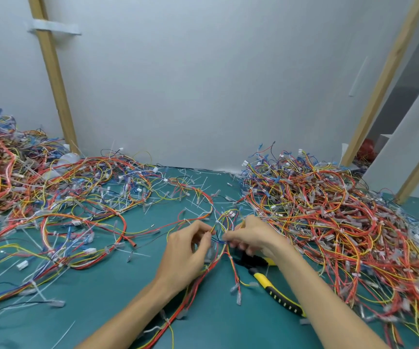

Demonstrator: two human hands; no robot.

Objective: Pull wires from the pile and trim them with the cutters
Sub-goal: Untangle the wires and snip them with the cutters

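Mat (102, 298): plain teal-green.
Wire pile @ 3 o'clock (329, 210): mostly red + orange, yellow strands, bits of blue, clear/whitish connectors.
Wire pile @ 9 o'clock (14, 177): same mix, more blue + white, few black.
Wire bundle, centre (219, 238): red, yellow, blue, black.
Cutters @ 5 o'clock (276, 290): yellow handles w/ black dashes, black head.
Cable ties (39, 290): white.
Wall (203, 84): plain pale grey-white.
Battens (52, 71): light tan wood.
Tape @ 11 o'clock (54, 27): white.
Unclear obj @ 3 o'clock, far (367, 149): red.
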